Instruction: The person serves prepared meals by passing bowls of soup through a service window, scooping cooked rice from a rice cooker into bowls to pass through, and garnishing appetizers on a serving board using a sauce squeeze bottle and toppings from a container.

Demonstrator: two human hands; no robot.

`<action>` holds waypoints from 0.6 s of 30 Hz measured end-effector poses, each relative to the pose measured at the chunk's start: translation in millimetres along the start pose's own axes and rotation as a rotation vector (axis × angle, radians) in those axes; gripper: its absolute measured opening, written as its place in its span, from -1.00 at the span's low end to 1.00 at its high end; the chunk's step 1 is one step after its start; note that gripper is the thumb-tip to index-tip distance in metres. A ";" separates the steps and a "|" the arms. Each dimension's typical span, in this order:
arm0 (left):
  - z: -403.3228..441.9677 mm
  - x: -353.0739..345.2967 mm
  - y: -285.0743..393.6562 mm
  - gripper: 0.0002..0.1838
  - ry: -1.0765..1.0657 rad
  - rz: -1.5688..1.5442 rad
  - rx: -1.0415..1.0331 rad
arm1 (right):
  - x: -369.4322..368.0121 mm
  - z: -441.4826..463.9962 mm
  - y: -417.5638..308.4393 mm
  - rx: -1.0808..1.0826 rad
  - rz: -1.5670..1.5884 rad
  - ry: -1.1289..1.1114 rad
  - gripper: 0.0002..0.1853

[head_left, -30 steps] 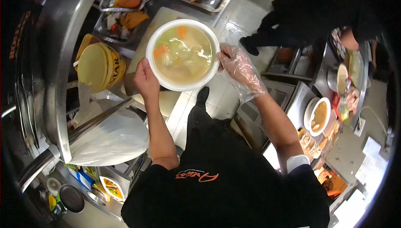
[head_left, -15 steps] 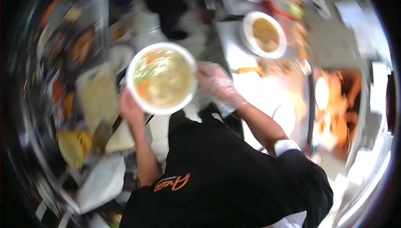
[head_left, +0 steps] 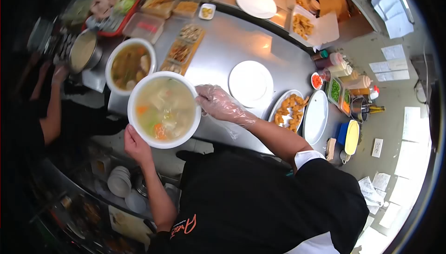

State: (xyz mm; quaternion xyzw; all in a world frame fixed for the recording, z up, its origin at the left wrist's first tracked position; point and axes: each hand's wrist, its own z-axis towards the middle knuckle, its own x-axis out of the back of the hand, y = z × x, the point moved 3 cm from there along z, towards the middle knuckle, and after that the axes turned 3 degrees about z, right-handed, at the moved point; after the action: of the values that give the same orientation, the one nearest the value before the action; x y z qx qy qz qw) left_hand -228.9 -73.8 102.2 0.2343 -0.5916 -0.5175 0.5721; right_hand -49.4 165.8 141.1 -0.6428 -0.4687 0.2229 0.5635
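A white bowl of clear soup [head_left: 163, 110] with carrot and pale pieces hangs level in front of me, held from both sides. My left hand [head_left: 138, 146], bare, grips its lower left rim. On its right side my right hand [head_left: 220, 103], in a clear plastic glove, has its fingers closed on the rim. Just behind it, a second white bowl with darker broth [head_left: 131, 66] stands at the steel counter's left end. The held bowl overlaps that bowl's lower edge in view; whether they touch I cannot tell.
On the steel counter [head_left: 209, 45] are a round white plate [head_left: 251, 84], an oval plate of fried pieces [head_left: 289, 111], an oval white plate [head_left: 315, 117] and a board with small containers [head_left: 183, 47]. Squeeze bottles [head_left: 341, 65] line the wall. A co-worker's arm [head_left: 53, 105] reaches in at left.
My view has swung right, from the floor and side shelves to the counter. Both hands still hold the soup bowl, which is now over the counter's front edge beside the second bowl.
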 end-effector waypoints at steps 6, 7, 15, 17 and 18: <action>40.3 -131.7 56.8 -0.66 -0.227 -0.152 -0.014 | 110.0 15.8 48.2 0.161 -0.137 0.300 -0.78; 46.7 -154.0 61.1 -0.66 -0.251 -0.165 -0.005 | 129.0 18.6 53.1 0.165 -0.138 0.332 -0.75; 94.2 -312.3 129.0 -0.70 -0.352 -0.130 -0.246 | 260.4 45.7 105.1 0.010 -0.166 0.548 -0.73; 104.7 -345.2 148.1 -0.70 -0.348 -0.165 -0.277 | 285.5 50.6 94.1 -0.031 -0.156 0.590 -0.73; 110.6 -360.8 154.3 -0.70 -0.361 -0.147 -0.288 | 298.4 52.8 81.4 -0.039 -0.139 0.607 -0.73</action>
State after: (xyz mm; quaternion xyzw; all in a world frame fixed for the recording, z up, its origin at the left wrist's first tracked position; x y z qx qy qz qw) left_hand -197.0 332.7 102.3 0.0965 -0.5857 -0.6702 0.4454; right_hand 73.8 453.8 123.1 -0.6572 -0.3259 -0.0275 0.6791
